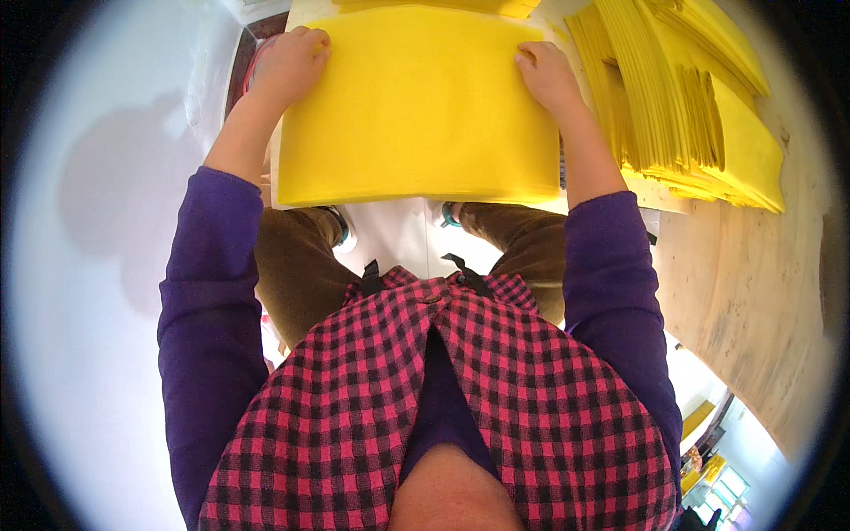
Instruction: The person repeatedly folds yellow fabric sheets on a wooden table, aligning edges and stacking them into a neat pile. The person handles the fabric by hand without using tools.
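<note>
Seems to be aligning the yellow sheet [421, 115] at twelve o'clock, with half-curled fingers of left hand [294, 67] at eleven, right hand [547, 78] at one, cannot tell if pinching, and probably calls next for even smoothing.

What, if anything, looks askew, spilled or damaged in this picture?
The yellow stack at right looks askew: its layers slant and fan unevenly, unlike the smooth sheet between left hand and right hand.

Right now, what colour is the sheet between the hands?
The sheet is bright yellow; best seen in the head view, the only one here.
</note>
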Demonstrator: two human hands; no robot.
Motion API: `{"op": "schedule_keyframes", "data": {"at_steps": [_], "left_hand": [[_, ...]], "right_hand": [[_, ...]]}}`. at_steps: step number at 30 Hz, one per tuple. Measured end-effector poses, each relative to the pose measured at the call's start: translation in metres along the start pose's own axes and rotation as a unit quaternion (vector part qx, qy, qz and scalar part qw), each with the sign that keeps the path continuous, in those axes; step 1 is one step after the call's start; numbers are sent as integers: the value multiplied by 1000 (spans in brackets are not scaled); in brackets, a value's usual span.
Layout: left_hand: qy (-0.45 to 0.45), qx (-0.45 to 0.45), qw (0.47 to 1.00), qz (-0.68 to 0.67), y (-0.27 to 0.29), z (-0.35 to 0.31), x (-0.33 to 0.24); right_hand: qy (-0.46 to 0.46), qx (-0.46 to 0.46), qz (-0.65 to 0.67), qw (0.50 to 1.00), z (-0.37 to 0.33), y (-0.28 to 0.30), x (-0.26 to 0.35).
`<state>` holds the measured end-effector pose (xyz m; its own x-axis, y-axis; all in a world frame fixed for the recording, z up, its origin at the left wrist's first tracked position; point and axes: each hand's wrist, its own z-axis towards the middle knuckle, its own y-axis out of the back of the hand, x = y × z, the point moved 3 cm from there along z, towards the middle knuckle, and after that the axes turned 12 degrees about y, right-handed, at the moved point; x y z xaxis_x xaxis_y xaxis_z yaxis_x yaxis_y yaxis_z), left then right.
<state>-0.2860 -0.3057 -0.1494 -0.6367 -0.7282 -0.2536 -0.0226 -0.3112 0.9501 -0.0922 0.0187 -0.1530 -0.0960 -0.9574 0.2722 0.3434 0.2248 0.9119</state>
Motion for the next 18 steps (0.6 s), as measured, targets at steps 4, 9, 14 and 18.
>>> {"op": "schedule_keyframes", "data": {"at_steps": [4,9,14,18], "left_hand": [[-54,-61,995,-52,15,-30,-6],[-83,-52,990,-101,17,-80,-12],[-55,-73,994,-61,5,-40,-7],[-88,-115,986,-79,18,-37,-10]], "right_hand": [[49,-69,34,996,-26,22,15],[45,31,78,995,-69,34,33],[59,-32,36,997,-42,16,33],[44,-58,54,996,-34,22,28]]}}
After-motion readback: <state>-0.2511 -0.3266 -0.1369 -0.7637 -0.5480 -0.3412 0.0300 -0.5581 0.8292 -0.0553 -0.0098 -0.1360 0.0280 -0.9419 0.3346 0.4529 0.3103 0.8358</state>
